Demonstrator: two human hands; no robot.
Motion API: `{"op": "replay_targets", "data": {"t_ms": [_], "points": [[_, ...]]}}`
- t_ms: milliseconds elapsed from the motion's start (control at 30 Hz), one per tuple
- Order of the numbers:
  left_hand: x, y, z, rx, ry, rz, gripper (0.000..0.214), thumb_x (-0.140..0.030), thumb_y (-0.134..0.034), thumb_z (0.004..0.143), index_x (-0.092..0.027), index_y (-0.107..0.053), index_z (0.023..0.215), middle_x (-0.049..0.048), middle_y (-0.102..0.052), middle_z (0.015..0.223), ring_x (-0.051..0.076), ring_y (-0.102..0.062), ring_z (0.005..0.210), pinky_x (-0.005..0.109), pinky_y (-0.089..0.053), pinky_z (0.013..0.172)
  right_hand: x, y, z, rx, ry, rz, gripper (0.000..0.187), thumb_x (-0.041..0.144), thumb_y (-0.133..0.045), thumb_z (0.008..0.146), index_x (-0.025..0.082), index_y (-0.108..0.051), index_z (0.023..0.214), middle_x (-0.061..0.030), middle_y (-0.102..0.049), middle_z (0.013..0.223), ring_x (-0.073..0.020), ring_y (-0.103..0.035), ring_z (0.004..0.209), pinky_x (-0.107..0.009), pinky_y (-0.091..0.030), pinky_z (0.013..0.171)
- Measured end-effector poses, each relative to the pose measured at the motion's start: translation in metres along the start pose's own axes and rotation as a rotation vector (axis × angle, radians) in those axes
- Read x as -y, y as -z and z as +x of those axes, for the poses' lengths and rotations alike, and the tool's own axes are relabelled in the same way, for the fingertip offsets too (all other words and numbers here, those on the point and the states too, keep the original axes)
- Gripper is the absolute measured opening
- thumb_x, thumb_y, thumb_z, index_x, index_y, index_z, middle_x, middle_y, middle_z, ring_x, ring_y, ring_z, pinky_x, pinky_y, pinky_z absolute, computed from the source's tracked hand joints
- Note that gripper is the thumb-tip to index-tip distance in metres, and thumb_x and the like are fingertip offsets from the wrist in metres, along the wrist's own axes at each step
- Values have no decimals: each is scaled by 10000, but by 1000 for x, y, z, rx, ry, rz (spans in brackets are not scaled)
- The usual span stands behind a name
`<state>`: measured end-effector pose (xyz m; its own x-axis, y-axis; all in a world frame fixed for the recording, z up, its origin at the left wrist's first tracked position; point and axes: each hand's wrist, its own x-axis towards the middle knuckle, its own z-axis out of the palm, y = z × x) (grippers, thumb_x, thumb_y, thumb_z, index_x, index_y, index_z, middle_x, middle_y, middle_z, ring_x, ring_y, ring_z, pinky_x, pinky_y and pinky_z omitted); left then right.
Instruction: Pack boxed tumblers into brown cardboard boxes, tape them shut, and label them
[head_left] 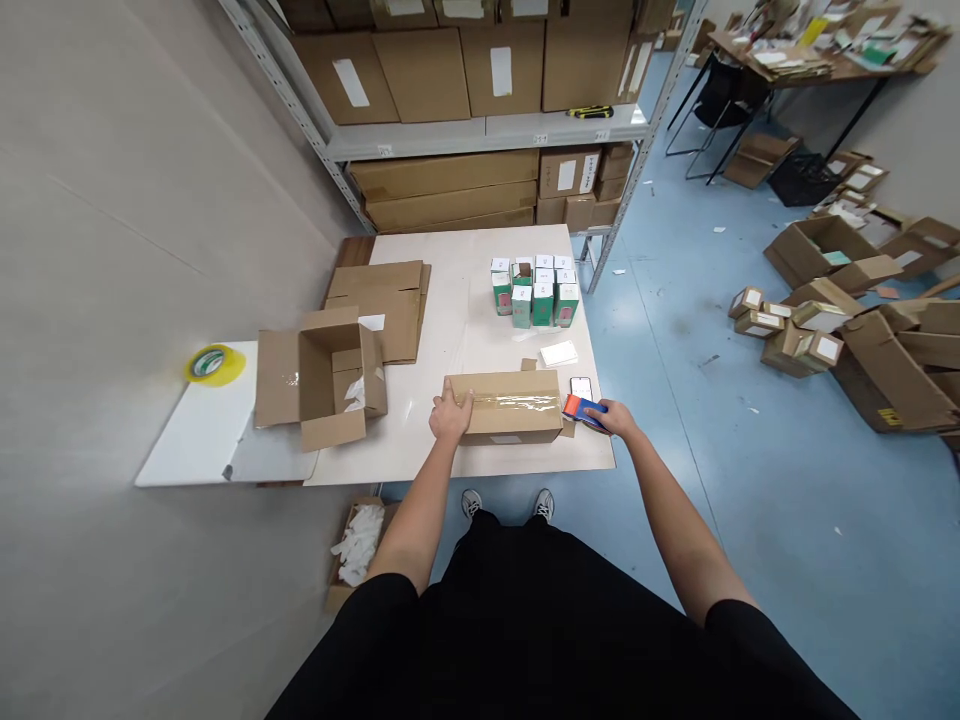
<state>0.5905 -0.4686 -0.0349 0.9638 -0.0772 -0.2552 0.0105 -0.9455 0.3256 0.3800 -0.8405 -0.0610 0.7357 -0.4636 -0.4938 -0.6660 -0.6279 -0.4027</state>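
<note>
A closed brown carton (pixel 508 408) lies near the front edge of the white table (pixel 450 330), with a strip of clear tape running along its top seam. My left hand (pixel 450 413) rests flat on the carton's left end, fingers spread. My right hand (pixel 616 417) grips a red and blue tape dispenser (pixel 582 409) at the carton's right end. A phone (pixel 581 386) lies just behind the dispenser.
An open empty carton (pixel 326 385) and flattened cartons (pixel 382 300) sit at the left. Several small green-and-white boxes (pixel 534 290) stand at the back, with a white slip (pixel 559 353) nearby. A yellow tape roll (pixel 214 364) lies far left. Shelving (pixel 480 135) holds cartons; loose cartons (pixel 847 310) litter the blue floor.
</note>
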Motion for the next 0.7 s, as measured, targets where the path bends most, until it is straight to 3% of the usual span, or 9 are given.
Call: {"op": "replay_targets", "data": {"t_ms": [133, 267, 333, 433, 567, 700], "points": [[16, 8, 13, 6, 2, -23, 945, -788, -354, 963, -225, -229, 1711, 229, -599, 1379, 415, -651, 1216, 499, -477, 1054, 20, 0, -9, -25, 19, 60, 467, 670, -543, 921, 220, -624, 824, -37, -700, 806, -203, -639, 785, -248, -379, 626], [59, 24, 38, 85, 15, -122, 931, -810, -328, 951, -294, -203, 1715, 193, -552, 1517, 420, -599, 1324, 532, -437, 1126, 66, -3, -23, -83, 85, 152, 511, 714, -516, 923, 221, -620, 836, -33, -710, 840, -206, -637, 821, -248, -415, 675], [88, 32, 53, 127, 13, -191, 897, -804, -296, 960, -326, -199, 1712, 154, -418, 1664, 404, -505, 1448, 536, -391, 1185, 102, -6, -29, -115, 129, 164, 538, 732, -488, 935, 222, -622, 829, -36, -715, 842, -212, -636, 833, -254, -421, 689], [129, 42, 73, 178, 43, -287, 879, -767, -258, 984, -279, -193, 1713, 126, -267, 1754, 333, -317, 1591, 494, -321, 1252, 165, -8, -35, -131, 220, 160, 579, 759, -450, 952, 226, -626, 812, -31, -711, 810, -206, -638, 802, -256, -414, 680], [165, 58, 95, 164, 152, -362, 885, -720, -412, 960, -185, -336, 1661, 197, -449, 1650, 356, -356, 1571, 512, -341, 1239, 256, -5, -41, -136, 249, 12, 624, 804, -479, 930, 222, -677, 824, -69, -746, 852, -225, -667, 817, -267, -391, 655], [174, 87, 114, 136, 89, -419, 643, -571, -472, 996, -166, -601, 1478, 168, -611, 1519, 349, -518, 1459, 461, -389, 1211, 339, -6, -49, -108, 224, -155, 674, 839, -498, 910, 208, -726, 844, -122, -774, 903, -264, -705, 879, -285, -396, 652]]}}
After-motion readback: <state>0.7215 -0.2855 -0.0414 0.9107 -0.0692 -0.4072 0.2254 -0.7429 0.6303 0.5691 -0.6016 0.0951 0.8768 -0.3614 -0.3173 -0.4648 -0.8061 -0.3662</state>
